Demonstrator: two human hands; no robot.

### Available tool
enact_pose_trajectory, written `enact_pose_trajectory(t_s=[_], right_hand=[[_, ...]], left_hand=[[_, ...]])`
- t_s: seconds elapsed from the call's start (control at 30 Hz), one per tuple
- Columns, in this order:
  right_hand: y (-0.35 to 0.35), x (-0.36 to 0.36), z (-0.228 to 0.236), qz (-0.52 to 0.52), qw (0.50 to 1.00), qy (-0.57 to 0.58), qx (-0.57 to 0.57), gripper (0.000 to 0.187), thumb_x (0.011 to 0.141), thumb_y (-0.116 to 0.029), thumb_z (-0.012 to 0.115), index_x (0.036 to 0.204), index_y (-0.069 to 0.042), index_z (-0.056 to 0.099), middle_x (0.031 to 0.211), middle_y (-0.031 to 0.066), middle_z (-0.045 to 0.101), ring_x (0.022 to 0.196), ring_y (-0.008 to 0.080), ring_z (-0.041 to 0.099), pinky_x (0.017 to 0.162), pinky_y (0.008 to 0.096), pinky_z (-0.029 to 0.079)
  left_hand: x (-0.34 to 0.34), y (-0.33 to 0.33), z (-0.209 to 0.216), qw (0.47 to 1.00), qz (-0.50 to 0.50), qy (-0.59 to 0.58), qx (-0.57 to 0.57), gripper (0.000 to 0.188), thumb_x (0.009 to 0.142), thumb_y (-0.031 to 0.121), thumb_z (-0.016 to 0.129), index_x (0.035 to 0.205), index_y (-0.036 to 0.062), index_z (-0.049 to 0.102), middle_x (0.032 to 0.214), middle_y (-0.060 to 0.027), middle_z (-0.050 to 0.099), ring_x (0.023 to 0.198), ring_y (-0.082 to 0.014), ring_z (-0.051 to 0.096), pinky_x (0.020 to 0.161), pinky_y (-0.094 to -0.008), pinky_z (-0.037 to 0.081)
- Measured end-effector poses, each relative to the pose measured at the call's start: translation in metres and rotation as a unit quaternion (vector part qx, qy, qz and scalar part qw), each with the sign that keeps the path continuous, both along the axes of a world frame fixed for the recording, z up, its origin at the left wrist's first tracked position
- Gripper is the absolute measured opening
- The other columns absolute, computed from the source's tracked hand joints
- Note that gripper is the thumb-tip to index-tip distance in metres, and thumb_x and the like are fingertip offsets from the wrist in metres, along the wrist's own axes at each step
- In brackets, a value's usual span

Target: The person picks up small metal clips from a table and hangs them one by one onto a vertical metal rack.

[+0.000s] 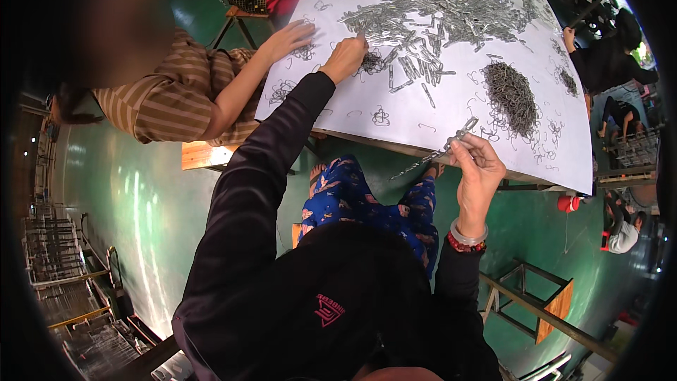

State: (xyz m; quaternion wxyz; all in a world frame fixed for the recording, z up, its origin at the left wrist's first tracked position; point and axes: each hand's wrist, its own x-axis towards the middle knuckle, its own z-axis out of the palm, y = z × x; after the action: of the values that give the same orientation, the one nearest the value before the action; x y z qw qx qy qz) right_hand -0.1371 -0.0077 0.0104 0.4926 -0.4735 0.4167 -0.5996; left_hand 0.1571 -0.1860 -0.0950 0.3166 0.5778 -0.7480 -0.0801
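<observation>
My right hand (pixel 477 173) is in front of the table's near edge, its fingers pinching the end of a short metal chain (pixel 427 161). The chain slants down to the left over the floor, and silvery flat pieces show at the fingertips. Stretched out over the table, my left hand (pixel 344 60) has its fingers drawn together beside a small dark pile of hooks (pixel 371 63). Whatever its fingertips hold is hidden. Beyond it spreads a broad heap of silvery elongated metal pieces (pixel 416 17). A dense mound of dark wire hooks (pixel 510 96) lies on the right.
White sheeting covers the table (pixel 338 116). At left sits a person in a striped top (pixel 173 95), with a hand (pixel 289 39) on the table by loose hooks (pixel 282 91). Other people work around the far sides. A stool (pixel 553 310) stands on the green floor behind right.
</observation>
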Motion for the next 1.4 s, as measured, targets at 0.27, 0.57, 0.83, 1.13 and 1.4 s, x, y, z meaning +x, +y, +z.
enact_pose_trajectory(t_s=[0.27,0.57,0.83,1.13,1.4], right_hand=[[0.013,0.0,-0.014,0.005,0.998,0.049,0.045,0.014,0.075,0.004,0.068,0.088,0.005,0.065,0.076,0.0051,0.064,0.064,0.0056,0.056,0.057,0.0176,0.044],[0.02,0.006,-0.043,-0.005,0.996,0.079,0.044,0.015,0.075,0.001,0.069,0.089,0.004,0.066,0.078,0.0025,0.065,0.066,0.0039,0.052,0.061,0.0185,0.044],[0.026,0.012,-0.046,-0.044,0.979,0.19,-0.062,0.014,0.072,0.005,0.068,0.086,0.003,0.066,0.074,0.0035,0.064,0.063,0.006,0.052,0.059,0.0207,0.043],[-0.114,-0.012,-0.109,-0.082,0.875,0.462,-0.12,0.019,0.082,-0.012,0.059,0.086,0.005,0.066,0.077,0.0204,0.063,0.068,0.0325,0.061,0.059,0.0379,0.047],[-0.138,0.011,-0.132,-0.006,0.854,0.507,-0.113,0.008,0.068,0.004,0.06,0.075,0.009,0.06,0.071,0.0243,0.06,0.06,0.0372,0.061,0.056,0.0409,0.049]], left_hand=[[-0.043,0.053,0.06,0.932,-0.053,0.298,0.199,0.021,0.084,0.014,0.062,0.091,-0.0067,0.062,0.08,-0.0111,0.064,0.07,-0.0163,0.063,0.064,-0.0276,0.052],[-0.126,0.162,0.095,0.851,-0.196,0.435,0.221,0.018,0.086,0.015,0.062,0.093,-0.0017,0.061,0.091,-0.0046,0.063,0.085,-0.0095,0.056,0.076,-0.0241,0.047],[-0.143,0.18,0.092,0.864,-0.142,0.445,0.186,0.013,0.091,0.011,0.055,0.094,-0.0019,0.054,0.088,-0.0058,0.064,0.084,-0.0097,0.058,0.076,-0.0247,0.047],[-0.15,0.181,0.083,0.891,-0.138,0.398,0.167,0.012,0.09,0.011,0.055,0.092,-0.0014,0.054,0.082,-0.0054,0.064,0.08,-0.0092,0.058,0.073,-0.0245,0.046],[-0.149,0.183,0.08,0.904,-0.132,0.379,0.147,0.012,0.089,0.011,0.057,0.092,-0.0008,0.055,0.082,-0.0067,0.064,0.078,-0.0097,0.06,0.071,-0.0241,0.047]])
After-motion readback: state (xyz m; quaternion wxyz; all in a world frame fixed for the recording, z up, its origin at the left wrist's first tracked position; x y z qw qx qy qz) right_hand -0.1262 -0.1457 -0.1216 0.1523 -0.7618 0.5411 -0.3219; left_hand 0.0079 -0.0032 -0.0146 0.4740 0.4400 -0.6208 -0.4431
